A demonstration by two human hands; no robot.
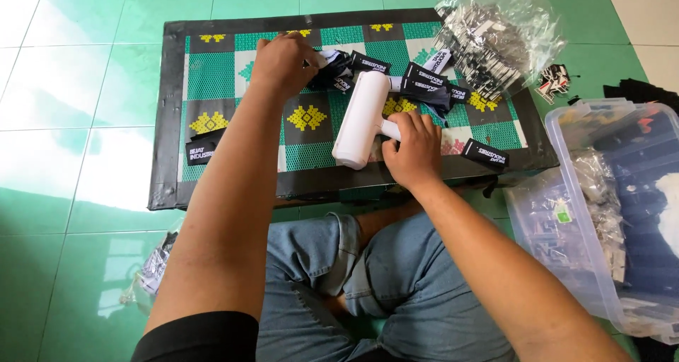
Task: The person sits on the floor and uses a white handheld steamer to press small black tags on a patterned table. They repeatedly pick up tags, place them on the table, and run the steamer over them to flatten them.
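A low table (170,107) with a green, black and yellow patterned top stands on the floor in front of my crossed legs. My right hand (412,150) grips the handle of a white roller tool (361,119) that lies on the table top. My left hand (283,61) reaches to the far side and pinches one piece from a pile of small black labels with white print (424,86). Single black labels lie at the table's left (201,150) and right (485,154).
A clear plastic bag of black-and-white tags (495,37) sits on the table's far right corner. A clear plastic bin (608,213) with dark items and small bags stands at my right. Another small bag (152,270) lies by my left knee on the green tiled floor.
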